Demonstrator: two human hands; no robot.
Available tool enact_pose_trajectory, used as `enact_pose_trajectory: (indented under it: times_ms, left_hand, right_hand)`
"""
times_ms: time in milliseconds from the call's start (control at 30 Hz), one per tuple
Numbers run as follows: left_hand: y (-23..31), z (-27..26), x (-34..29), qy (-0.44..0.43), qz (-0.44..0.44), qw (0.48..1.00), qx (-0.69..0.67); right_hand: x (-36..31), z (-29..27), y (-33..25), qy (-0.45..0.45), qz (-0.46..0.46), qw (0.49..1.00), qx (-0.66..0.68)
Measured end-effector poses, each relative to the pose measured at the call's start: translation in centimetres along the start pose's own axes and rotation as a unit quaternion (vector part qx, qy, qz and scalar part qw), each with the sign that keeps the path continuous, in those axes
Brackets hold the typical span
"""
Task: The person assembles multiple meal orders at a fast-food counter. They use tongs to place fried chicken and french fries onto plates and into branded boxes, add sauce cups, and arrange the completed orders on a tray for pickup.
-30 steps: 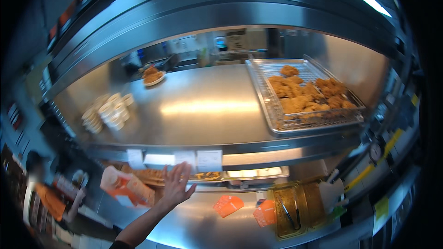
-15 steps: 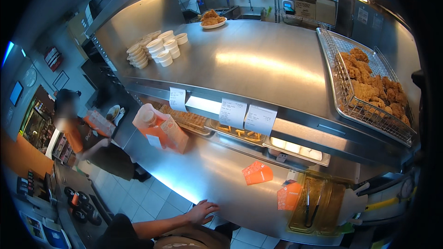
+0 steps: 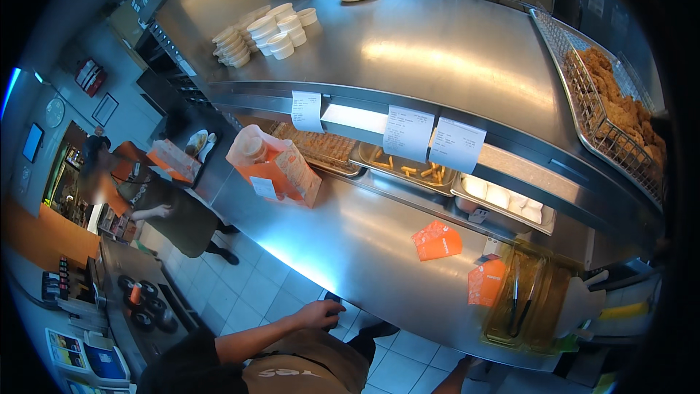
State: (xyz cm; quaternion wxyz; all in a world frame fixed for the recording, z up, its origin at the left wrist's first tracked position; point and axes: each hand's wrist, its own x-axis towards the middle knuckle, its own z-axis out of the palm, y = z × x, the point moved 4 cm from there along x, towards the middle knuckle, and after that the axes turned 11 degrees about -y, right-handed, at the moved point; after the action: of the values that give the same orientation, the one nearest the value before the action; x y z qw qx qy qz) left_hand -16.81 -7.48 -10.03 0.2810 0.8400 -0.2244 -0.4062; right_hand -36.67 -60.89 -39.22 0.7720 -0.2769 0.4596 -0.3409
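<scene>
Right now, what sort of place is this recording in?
Most likely a fast-food kitchen pass. Order slips hang from a steel shelf, fried chicken sits in a wire basket, and fries lie in a warming tray below.

Brown apron, dark short sleeve

The left hand [image 3: 319,314] rests on the near edge of the steel desk [image 3: 364,248], fingers curled over a small dark object. An orange bag [image 3: 273,165] stands farther along, two orange cartons [image 3: 436,240] lie nearby.
</scene>
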Motion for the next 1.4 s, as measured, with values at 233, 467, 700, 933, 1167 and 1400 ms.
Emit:
enact_pose_trajectory:
  times_ms: [233, 467, 700, 933, 1167, 1400]
  left_hand:
    - [-5.0, 4.0, -3.3, -0.123, -0.075, 0.990, 0.005]
    - [-8.8, 5.7, -5.4, -0.147, -0.116, 0.982, -0.019]
    - [-19.5, 5.2, -6.3, -0.103, -0.129, 0.980, -0.115]
    - [-27.9, -2.5, -8.4, 0.181, -0.008, 0.903, -0.389]
    - [-26.9, -27.8, 2.5, 0.390, 0.238, 0.887, -0.075]
    - [-30.0, -31.3, 3.2, 0.368, 0.199, 0.897, 0.140]
  right_hand:
    - [-1.3, -1.9, 0.3, 0.008, -0.011, 1.000, -0.001]
    - [-4.0, -5.2, 2.2, -0.007, -0.022, 1.000, -0.006]
    - [-22.5, -12.2, 4.3, -0.053, -0.070, 0.772, -0.629]
    - [-42.9, -6.2, 6.7, -0.181, 0.142, 0.934, -0.274]
    - [-48.4, 19.9, 15.3, -0.331, 0.209, 0.917, -0.081]
    - [-44.5, 32.1, 24.8, -0.292, 0.124, 0.938, -0.142]
